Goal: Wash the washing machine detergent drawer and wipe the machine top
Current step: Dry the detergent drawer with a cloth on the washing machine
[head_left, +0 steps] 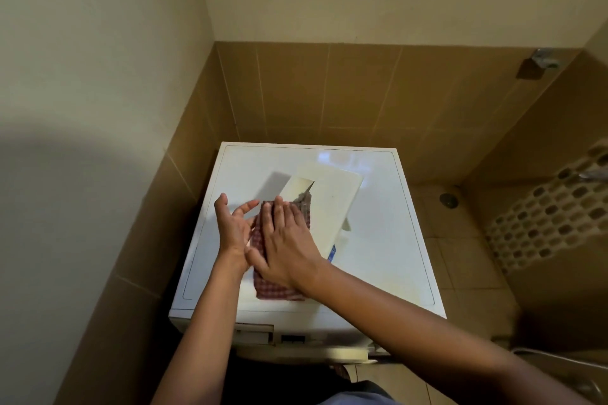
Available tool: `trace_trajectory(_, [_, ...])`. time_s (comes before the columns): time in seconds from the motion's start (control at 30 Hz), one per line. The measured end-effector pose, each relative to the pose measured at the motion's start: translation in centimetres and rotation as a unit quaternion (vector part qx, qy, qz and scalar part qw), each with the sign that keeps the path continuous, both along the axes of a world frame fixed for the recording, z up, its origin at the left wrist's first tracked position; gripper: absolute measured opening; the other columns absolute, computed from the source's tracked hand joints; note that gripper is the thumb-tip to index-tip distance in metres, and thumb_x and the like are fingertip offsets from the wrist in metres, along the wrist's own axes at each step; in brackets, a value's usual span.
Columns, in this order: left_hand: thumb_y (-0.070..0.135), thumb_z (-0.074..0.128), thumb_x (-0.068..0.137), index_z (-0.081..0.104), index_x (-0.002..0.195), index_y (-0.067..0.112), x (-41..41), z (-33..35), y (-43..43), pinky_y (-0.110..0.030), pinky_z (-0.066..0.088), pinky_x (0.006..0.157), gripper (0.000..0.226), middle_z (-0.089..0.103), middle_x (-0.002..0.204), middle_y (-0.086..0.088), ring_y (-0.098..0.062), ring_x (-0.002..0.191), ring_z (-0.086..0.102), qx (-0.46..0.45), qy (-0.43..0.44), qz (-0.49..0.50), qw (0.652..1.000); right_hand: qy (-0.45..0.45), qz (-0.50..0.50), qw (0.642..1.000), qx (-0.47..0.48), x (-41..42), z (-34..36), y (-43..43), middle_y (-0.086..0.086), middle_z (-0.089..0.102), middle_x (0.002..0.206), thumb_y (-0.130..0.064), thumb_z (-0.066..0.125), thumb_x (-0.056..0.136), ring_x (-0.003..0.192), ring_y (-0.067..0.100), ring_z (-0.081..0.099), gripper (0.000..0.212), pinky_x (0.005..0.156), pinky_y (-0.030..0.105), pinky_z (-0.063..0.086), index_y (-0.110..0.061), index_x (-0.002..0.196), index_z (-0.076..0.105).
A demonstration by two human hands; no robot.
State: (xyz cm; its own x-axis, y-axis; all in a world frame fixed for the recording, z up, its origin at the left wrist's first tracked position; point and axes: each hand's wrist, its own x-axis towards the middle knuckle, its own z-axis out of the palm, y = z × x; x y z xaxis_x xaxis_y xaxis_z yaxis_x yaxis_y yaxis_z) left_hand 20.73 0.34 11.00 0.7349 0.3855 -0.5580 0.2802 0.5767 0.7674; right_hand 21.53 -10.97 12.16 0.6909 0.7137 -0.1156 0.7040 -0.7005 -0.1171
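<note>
The red-and-white checked cloth [278, 289] lies folded into a long strip on the glossy white washing machine top [388, 250]. Its long axis runs from near the front edge away from us, leaning slightly right. Its far end reaches the near-left corner of the cream plastic detergent drawer [332, 207], which rests on the lid, out of the machine, just right of the cloth and beyond it.

Our right hand [286, 240] lies flat on the cloth, fingers straight and close together, pressing down rather than gripping, with the fingertips pointing away toward the drawer's corner. Our left hand [233, 223] stands on edge just beside the cloth's left side, fingers spread and holding nothing. Whether it touches the fabric we cannot tell.

We judge the wiping of the lid to be the step in hand. The bare lid spreads mostly left and beyond the fingers, while the drawer blocks the right. The right hand is nearer the drawer, so a stroke straight ahead would meet it.

Brown wall tiles [362, 92] close in the corner behind.
</note>
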Motion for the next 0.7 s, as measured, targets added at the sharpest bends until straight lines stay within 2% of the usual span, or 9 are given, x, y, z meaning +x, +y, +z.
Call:
trace_trajectory(0.1, [0.065,0.022,0.094,0.06,0.12,0.018,-0.1,0.2,0.5,-0.043,0.049,0.085,0.066,0.064,0.116,-0.015,-0.029,0.109,0.059,0.048,0.0,-0.039,0.998,-0.056,0.09,0.994,-0.028,-0.9,-0.6,-1.6,0.026,0.007,0.156,-0.06,0.037,0.091,0.145,0.039,0.006,0.091,0.12,0.047,0.003,0.002,0.15,0.003])
trace_trajectory(0.23, [0.054,0.047,0.089,0.061,0.117,0.02,-0.3,0.4,0.8,-0.034,0.049,0.083,0.046,0.066,0.115,-0.016,-0.025,0.105,0.062,0.092,-0.03,-0.079,0.992,-0.121,0.117,0.985,0.04,-0.5,-1.3,-3.4,0.022,0.04,0.146,-0.044,0.062,0.081,0.135,0.035,0.04,0.081,0.114,0.045,0.029,-0.001,0.144,0.036])
trace_trajectory(0.3, [0.043,0.053,0.093,0.059,0.12,0.019,-0.2,0.6,1.0,-0.03,0.048,0.085,0.037,0.066,0.119,-0.007,-0.021,0.106,0.06,0.13,-0.037,-0.08,0.988,-0.144,0.138,0.978,0.066,-0.2,-1.9,-4.4,0.022,0.043,0.143,-0.031,0.066,0.081,0.132,0.035,0.043,0.073,0.111,0.045,0.034,0.0,0.142,0.039])
trace_trajectory(0.33, [0.039,0.053,0.096,0.06,0.12,0.019,0.0,0.9,1.0,-0.028,0.047,0.083,0.032,0.066,0.118,-0.002,-0.018,0.106,0.059,0.182,-0.029,-0.094,0.978,-0.166,0.154,0.972,0.062,-0.1,-2.2,-4.9,0.023,0.043,0.143,-0.025,0.066,0.083,0.132,0.036,0.043,0.072,0.111,0.044,0.034,0.001,0.143,0.037])
trace_trajectory(0.43, [0.029,0.056,0.096,0.068,0.104,0.022,0.9,2.1,0.3,-0.019,0.045,0.074,0.016,0.069,0.099,0.009,-0.007,0.096,0.061,0.368,-0.038,-0.15,0.917,-0.24,0.2,0.949,0.027,-0.5,-2.8,-5.1,0.024,0.043,0.143,-0.019,0.061,0.088,0.132,0.036,0.043,0.065,0.112,0.044,0.029,0.003,0.143,0.035])
trace_trajectory(0.53, [0.026,0.052,0.096,0.07,0.099,0.015,2.1,3.1,-1.3,-0.025,0.045,0.075,0.021,0.07,0.092,0.003,-0.014,0.089,0.063,0.476,0.008,-0.229,0.849,-0.271,0.223,0.936,0.026,-1.3,-3.8,-4.3,0.021,0.05,0.138,-0.022,0.052,0.092,0.129,0.034,0.048,0.053,0.112,0.044,0.031,0.0,0.139,0.042])
trace_trajectory(0.6, [0.031,0.046,0.098,0.068,0.102,0.007,2.9,3.4,-2.4,-0.027,0.043,0.075,0.033,0.066,0.095,-0.005,-0.02,0.089,0.06,0.518,0.074,-0.286,0.803,-0.266,0.221,0.938,0.035,-1.7,-4.3,-3.8,0.019,0.056,0.132,-0.024,0.057,0.091,0.124,0.033,0.053,0.05,0.11,0.044,0.035,-0.003,0.135,0.05])
trace_trajectory(0.63, [0.034,0.043,0.099,0.066,0.102,0.003,3.1,3.4,-2.7,-0.029,0.042,0.075,0.038,0.065,0.096,-0.009,-0.023,0.09,0.059,0.515,0.1,-0.309,0.793,-0.26,0.217,0.94,0.044,-1.7,-4.4,-3.6,0.017,0.059,0.129,-0.026,0.06,0.09,0.121,0.032,0.055,0.048,0.109,0.045,0.038,-0.004,0.132,0.054])
trace_trajectory(0.7, [0.036,0.039,0.101,0.063,0.095,0.001,3.6,3.0,-3.1,-0.031,0.041,0.072,0.042,0.063,0.089,-0.013,-0.027,0.089,0.059,0.494,0.123,-0.328,0.795,-0.246,0.213,0.943,0.062,-1.7,-4.4,-3.2,0.014,0.065,0.121,-0.028,0.062,0.09,0.116,0.031,0.059,0.042,0.104,0.044,0.043,-0.006,0.126,0.06])
